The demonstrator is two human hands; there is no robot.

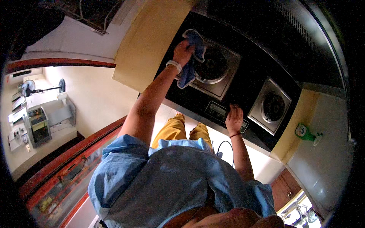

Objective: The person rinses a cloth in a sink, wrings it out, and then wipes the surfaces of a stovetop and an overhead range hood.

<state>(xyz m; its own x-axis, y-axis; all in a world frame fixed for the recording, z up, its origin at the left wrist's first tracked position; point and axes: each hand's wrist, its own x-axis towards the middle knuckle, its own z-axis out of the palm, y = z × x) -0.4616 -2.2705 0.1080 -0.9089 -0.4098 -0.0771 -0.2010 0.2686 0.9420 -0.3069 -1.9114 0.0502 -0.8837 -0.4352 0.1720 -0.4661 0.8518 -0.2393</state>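
Observation:
My left hand (183, 53), with a white watch at the wrist, grips a blue cloth (186, 75) with a pale edging. Cloth and hand are over the left side of the larger burner (212, 64), on its square steel plate. My right hand (234, 118) holds nothing; its fingers extend over the front control panel (217, 109) of the black cooktop (242, 85). To the right of that hand lies a second, smaller burner (272, 108), also set in a steel plate.
A green spray bottle (304, 131) is on the grey surface to the right. Yellowish panels (142, 48) flank the cooktop. A dark vented hood (296, 25) spans the far side. Left and lower, a red-framed glass cabinet (71, 173) stands close. A pedestal fan (42, 88) is farther off.

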